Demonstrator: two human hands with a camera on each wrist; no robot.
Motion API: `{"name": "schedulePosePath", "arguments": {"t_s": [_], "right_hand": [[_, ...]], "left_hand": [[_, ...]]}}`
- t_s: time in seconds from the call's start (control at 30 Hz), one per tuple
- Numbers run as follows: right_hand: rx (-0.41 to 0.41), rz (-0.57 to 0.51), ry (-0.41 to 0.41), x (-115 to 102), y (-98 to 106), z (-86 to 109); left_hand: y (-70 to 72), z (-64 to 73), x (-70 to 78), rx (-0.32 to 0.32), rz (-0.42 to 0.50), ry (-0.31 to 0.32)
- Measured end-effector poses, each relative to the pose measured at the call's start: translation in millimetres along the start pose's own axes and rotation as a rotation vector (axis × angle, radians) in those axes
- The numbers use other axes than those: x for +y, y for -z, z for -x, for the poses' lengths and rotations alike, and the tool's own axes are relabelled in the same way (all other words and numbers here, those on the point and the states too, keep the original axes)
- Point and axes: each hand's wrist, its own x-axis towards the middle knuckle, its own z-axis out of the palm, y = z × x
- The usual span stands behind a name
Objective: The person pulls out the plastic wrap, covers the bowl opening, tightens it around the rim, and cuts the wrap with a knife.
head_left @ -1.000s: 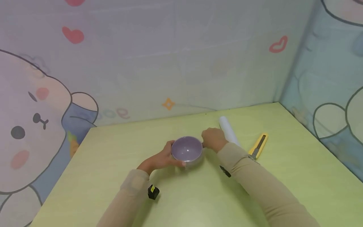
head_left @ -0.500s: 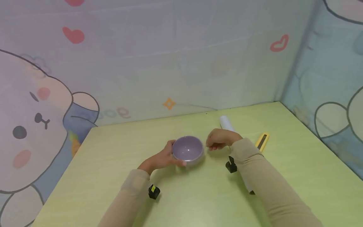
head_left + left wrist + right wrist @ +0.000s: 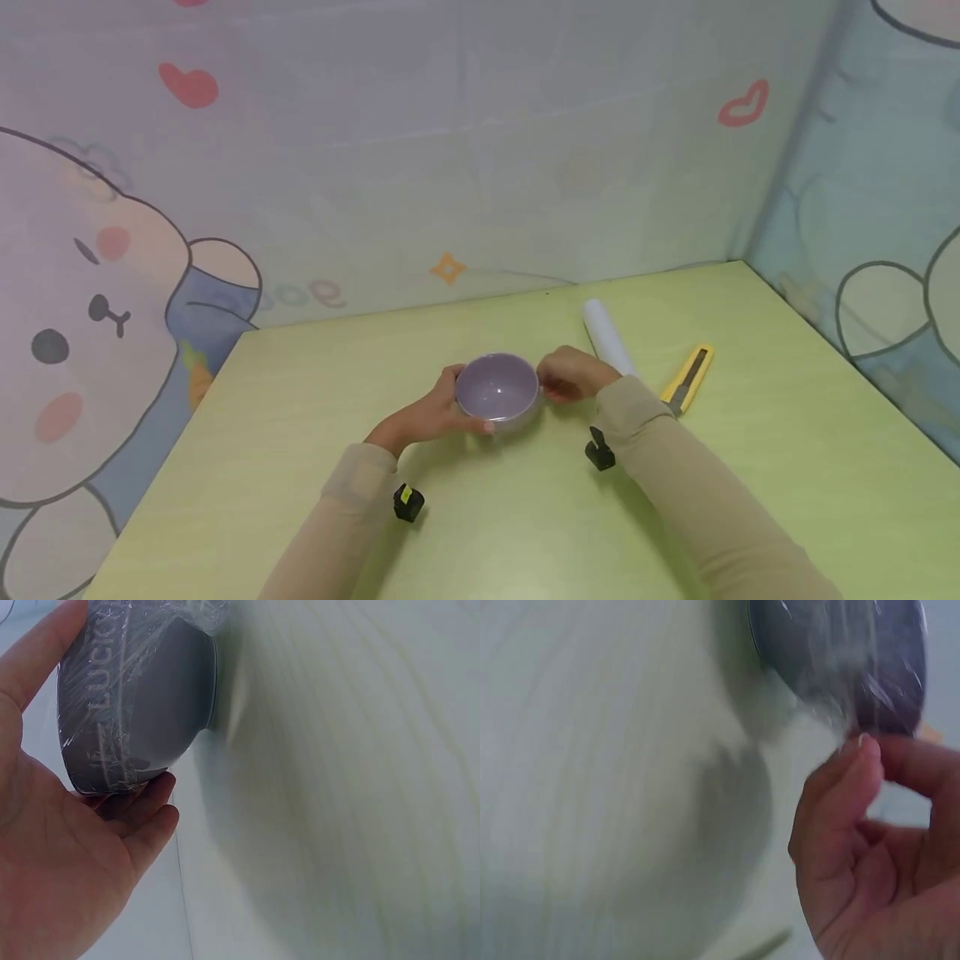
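Note:
A purple bowl (image 3: 498,388) stands upright on the table, clear plastic wrap (image 3: 112,697) clinging in creases around its outer wall. Raised lettering shows through the wrap in the left wrist view. My left hand (image 3: 426,414) holds the bowl from its left side, thumb toward the front and fingers round the back. At the bowl's right edge, my right hand (image 3: 573,373) has its fingers curled. The right wrist view shows thumb and fingertips pinching the gathered wrap (image 3: 840,705) close against the bowl (image 3: 889,675).
Behind my right forearm lies a white roll (image 3: 609,337), partly hidden. A yellow utility knife (image 3: 688,379) rests to its right, its lower end near the sleeve. The pale green table (image 3: 300,375) meets a printed cloth backdrop (image 3: 375,167) at the back.
My right hand moved slightly away from the bowl to the right, then came back to its right edge. The left hand keeps its hold, and the bowl stays in place.

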Motion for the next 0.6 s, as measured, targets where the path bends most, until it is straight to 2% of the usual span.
{"name": "schedulePosePath", "arguments": {"t_s": [0.07, 0.1, 0.2, 0.37, 0.6], "right_hand": [[-0.020, 0.117, 0.018, 0, 7, 3.2], [-0.022, 0.141, 0.018, -1, 10, 5.1], [-0.052, 0.110, 0.022, -2, 16, 9.2], [-0.138, -0.175, 0.016, -1, 15, 8.9], [-0.161, -0.494, 0.002, 12, 11, 8.4]], "left_hand": [[-0.8, 0.1, -0.1, -0.009, 0.007, 0.004], [-1.1, 0.2, -0.4, -0.015, 0.004, 0.008], [-0.9, 0.7, -1.2, -0.017, -0.002, 0.013], [1.0, -1.1, -1.5, 0.014, -0.012, -0.002], [-1.3, -3.8, -1.0, 0.002, -0.026, -0.003]]}}
